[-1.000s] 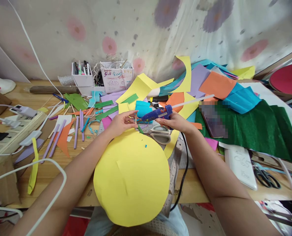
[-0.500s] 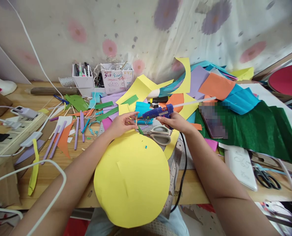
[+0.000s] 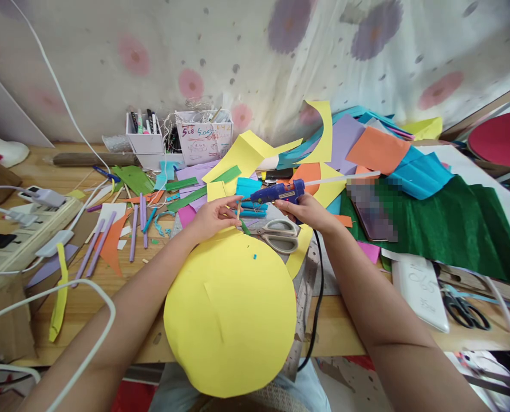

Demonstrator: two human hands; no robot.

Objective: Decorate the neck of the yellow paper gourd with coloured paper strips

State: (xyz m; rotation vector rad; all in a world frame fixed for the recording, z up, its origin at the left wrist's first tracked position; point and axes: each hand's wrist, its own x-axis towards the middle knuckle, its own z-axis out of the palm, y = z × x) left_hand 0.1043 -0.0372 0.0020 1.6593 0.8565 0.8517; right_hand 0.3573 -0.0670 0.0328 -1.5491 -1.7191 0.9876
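Note:
My right hand (image 3: 304, 210) is wrapped round the handle of a blue hot glue gun (image 3: 274, 193), whose nozzle points left. A long clear glue stick (image 3: 343, 178) sticks out of its back end. My left hand (image 3: 218, 217) pinches a thin wooden stick (image 3: 238, 210) upright, close to the nozzle; whether the two touch I cannot tell. A large yellow paper disc (image 3: 231, 320) lies in front of me, below both hands, with a tiny blue scrap (image 3: 255, 257) on it. Grey-handled scissors (image 3: 280, 236) lie just behind the disc.
Coloured paper pieces (image 3: 379, 150) pile up at the back right, beside dark green paper (image 3: 443, 229). Purple paper rolls (image 3: 95, 252) lie left. A power strip (image 3: 23, 240) stands at the left edge. The gun's black cord (image 3: 322, 286) hangs over the table edge. Black scissors (image 3: 465, 309) lie right.
The glue gun has shifted slightly to the right and up in my right hand, its nozzle a little farther from my left fingers. My left hand has barely moved.

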